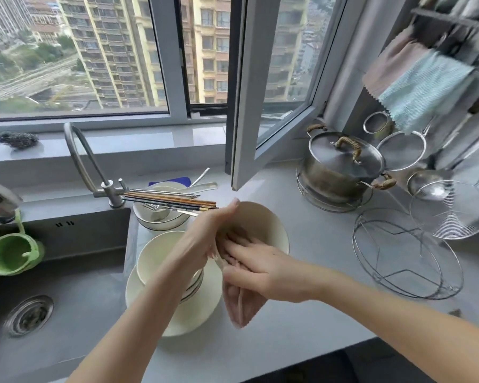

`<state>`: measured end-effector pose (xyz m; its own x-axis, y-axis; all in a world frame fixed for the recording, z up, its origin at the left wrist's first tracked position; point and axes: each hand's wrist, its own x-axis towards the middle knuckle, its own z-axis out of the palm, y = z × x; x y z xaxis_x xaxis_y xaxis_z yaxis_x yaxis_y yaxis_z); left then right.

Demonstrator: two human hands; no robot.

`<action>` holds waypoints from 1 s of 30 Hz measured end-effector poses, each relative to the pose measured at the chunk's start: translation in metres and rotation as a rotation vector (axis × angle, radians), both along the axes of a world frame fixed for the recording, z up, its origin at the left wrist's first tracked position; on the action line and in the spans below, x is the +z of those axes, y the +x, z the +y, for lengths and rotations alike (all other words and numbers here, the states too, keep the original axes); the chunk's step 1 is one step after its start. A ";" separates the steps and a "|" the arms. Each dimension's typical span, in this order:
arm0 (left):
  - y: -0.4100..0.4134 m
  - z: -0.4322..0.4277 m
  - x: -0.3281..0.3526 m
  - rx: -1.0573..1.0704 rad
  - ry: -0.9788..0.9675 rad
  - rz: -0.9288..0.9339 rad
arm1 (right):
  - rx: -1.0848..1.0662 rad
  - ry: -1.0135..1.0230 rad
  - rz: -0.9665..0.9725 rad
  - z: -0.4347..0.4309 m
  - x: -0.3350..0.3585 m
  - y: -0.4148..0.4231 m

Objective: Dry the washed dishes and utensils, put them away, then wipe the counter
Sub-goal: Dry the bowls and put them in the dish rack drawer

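My left hand [205, 239] grips the rim of a cream bowl [263, 225], tilted on its side above the counter. My right hand [256, 268] presses a pink cloth [241, 308] into the bowl's inside, fingers straight. Just left, a stack of cream bowls [161, 252] stands on a cream plate [183, 319]. Behind it, more bowls [161, 219] carry several chopsticks [174, 201], a fork and a white spoon [202, 186] across their rims.
The sink [67, 286] with a drain and tap [89, 164] lies left. A lidded steel pot [340, 170], wire racks [404, 258] and strainers [451, 211] crowd the right counter. An open window sash [249, 106] juts over the counter. Cloths [423, 92] hang at upper right.
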<state>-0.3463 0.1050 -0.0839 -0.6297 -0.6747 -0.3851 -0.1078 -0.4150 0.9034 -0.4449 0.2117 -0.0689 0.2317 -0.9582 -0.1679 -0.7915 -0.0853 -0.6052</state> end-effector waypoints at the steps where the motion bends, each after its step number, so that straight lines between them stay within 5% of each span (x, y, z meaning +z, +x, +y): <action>1: 0.000 -0.002 0.001 -0.032 0.026 -0.026 | 0.054 0.047 -0.012 0.005 0.005 -0.006; 5: -0.001 -0.004 -0.004 -0.206 0.046 -0.134 | 0.261 0.204 0.160 0.022 0.023 -0.040; 9: -0.015 -0.002 -0.010 -0.187 0.325 0.029 | 0.299 -0.330 0.442 0.017 0.045 -0.077; 11: -0.021 -0.003 -0.009 -0.125 0.497 0.176 | 0.079 -0.622 0.253 0.019 0.056 -0.102; 13: -0.030 -0.006 -0.009 -0.065 0.510 0.237 | -0.233 -0.673 -0.192 0.029 0.056 -0.115; 15: -0.043 -0.004 -0.006 -0.070 0.485 0.297 | -0.385 -0.666 -0.369 0.034 0.036 -0.102; 18: -0.065 0.007 0.008 -0.245 0.312 0.290 | -0.416 -0.800 0.055 0.017 0.003 -0.075; 20: -0.078 0.020 0.018 -0.327 0.206 0.326 | -0.487 -0.953 0.103 0.002 0.006 -0.076; 23: -0.084 0.024 0.026 -0.270 0.111 0.259 | -0.623 -0.967 -0.173 -0.011 0.034 -0.089; 27: -0.086 0.014 0.030 -0.162 -0.033 -0.052 | -0.621 -0.311 -0.938 -0.022 0.058 -0.142; 30: -0.096 0.018 0.035 -0.100 -0.081 -0.091 | -0.565 -0.295 -1.272 -0.017 0.050 -0.160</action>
